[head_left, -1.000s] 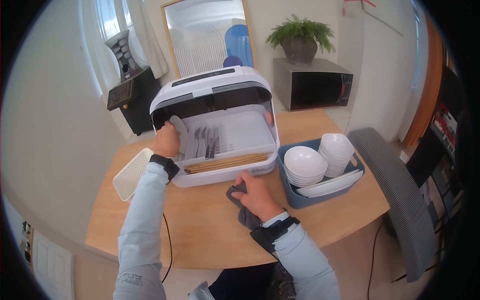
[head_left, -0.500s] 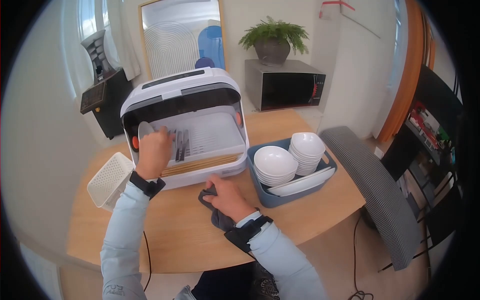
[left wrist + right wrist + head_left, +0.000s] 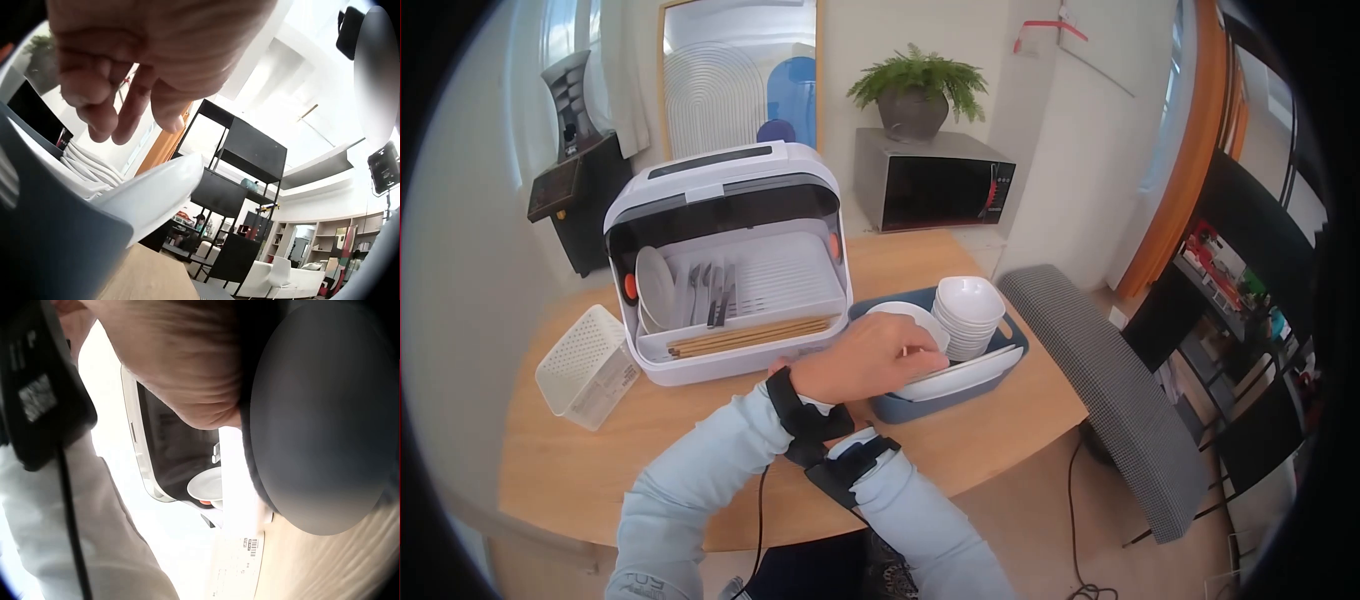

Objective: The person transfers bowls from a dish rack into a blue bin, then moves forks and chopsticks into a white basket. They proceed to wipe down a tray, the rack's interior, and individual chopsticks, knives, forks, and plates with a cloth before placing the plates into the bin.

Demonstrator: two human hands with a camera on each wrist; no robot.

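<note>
My left hand (image 3: 865, 355) hovers over the blue-grey basin (image 3: 940, 407), crossing above my right arm. In the left wrist view its fingers hang loosely curled, apart from a white plate (image 3: 153, 195) that leans out of the basin. Stacked white bowls (image 3: 968, 320) stand behind. My right hand (image 3: 181, 375) is mostly covered by the left in the head view; its fingers and the dark cloth seen earlier are hidden. A white dish cabinet with a dark lid (image 3: 730, 205) stands open, holding white plates (image 3: 654, 285), knives and forks (image 3: 714, 290) and chopsticks (image 3: 750, 337).
A white perforated basket (image 3: 585, 372) stands left of the cabinet on the wooden table (image 3: 730, 460). Behind are a microwave (image 3: 940, 185) and a potted fern (image 3: 915, 105). A checked padded seat (image 3: 1105, 400) is at the table's right side. A cable (image 3: 762, 510) hangs near my left arm.
My left hand has left the cabinet's plate area and swung right, across my right arm, to the basin. White plates stand in the cabinet's left end. The head view has shifted right.
</note>
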